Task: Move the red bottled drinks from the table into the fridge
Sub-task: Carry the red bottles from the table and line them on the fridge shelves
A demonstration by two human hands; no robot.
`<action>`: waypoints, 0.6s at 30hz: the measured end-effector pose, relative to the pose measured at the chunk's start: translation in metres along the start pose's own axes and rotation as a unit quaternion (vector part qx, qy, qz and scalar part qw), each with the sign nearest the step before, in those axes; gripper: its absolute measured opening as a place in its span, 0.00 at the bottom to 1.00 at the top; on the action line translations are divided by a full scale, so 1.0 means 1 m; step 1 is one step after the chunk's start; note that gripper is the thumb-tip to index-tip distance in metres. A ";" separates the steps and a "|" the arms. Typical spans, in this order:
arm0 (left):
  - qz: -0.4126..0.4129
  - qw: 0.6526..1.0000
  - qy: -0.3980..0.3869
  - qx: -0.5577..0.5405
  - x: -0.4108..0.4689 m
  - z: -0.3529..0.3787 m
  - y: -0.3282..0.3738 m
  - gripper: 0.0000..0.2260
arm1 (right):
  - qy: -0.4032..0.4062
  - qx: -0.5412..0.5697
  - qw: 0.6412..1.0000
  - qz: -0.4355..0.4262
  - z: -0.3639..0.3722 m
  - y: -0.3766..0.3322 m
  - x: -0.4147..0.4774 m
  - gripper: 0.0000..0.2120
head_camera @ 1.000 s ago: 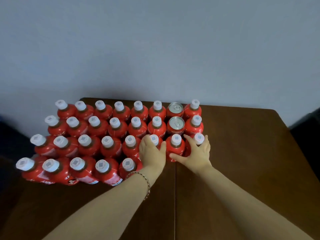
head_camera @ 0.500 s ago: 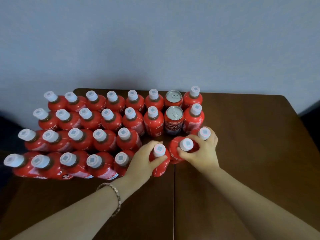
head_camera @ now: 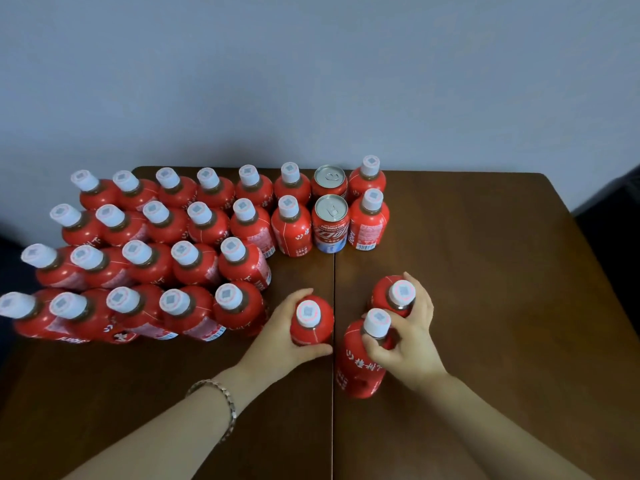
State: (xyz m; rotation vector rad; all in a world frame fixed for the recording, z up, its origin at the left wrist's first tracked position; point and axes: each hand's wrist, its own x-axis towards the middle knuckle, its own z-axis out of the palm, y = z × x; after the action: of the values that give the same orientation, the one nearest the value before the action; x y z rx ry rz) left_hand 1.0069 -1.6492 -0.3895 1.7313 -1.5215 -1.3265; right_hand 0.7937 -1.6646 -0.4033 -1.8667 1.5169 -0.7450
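Left wrist: a chain bracelet (head_camera: 221,403) circles it, low and left of centre in the frame.

Left hand (head_camera: 277,341): my fingers and thumb curl round the body of a single red bottle (head_camera: 311,327), just left of the seam (head_camera: 333,427) that runs up the middle of the counter (head_camera: 485,271). Its white cap faces up at me. Whether its base rests on the counter I cannot tell.

Right hand (head_camera: 408,344): closed on a pair of red bottles (head_camera: 360,365) at once, just right of the seam.

Nearer bottle (head_camera: 356,375): my thumb and fingers pinch it at the neck; it leans, base toward the bottom of the frame, white lettering showing on its side.

Farther bottle (head_camera: 384,289): caught by the neck between my fingers, cap up, just above the nearer one in the frame.

Main block of bottles (head_camera: 194,265): red with white caps, packed touching in four rows across the left half of the counter; the two nearest rows stop short of the seam, just beside my left hand.

Cans (head_camera: 330,223): two red ones with silver tops, one behind the other at the seam, in the two farthest rows.

Right-end bottles (head_camera: 369,223): two more stand just right of the cans, ending those rows.

Wall (head_camera: 311,81): plain grey-blue, filling the upper part of the frame behind the counter's far edge.
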 end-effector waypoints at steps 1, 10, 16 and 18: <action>-0.011 1.000 0.000 -0.018 -0.001 0.002 -0.003 0.38 | 0.003 0.005 1.000 -0.002 -0.001 0.000 -0.001 0.21; -0.020 0.998 0.060 0.021 -0.001 0.014 -0.003 0.36 | -0.005 -0.051 0.996 -0.078 -0.007 -0.002 0.016 0.16; -0.052 0.993 0.104 0.036 -0.006 0.024 0.011 0.36 | 0.040 0.012 0.998 -0.041 -0.002 0.006 0.003 0.15; -0.066 0.990 0.113 0.046 -0.009 0.027 0.023 0.36 | 0.069 0.009 0.997 -0.029 -0.005 0.003 -0.007 0.14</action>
State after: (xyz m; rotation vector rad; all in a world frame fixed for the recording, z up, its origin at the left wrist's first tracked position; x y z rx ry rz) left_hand 0.9733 -1.6412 -0.3779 1.9951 -1.3801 -1.0911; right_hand 0.7871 -1.6591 -0.4024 -1.8869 1.5397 -0.9291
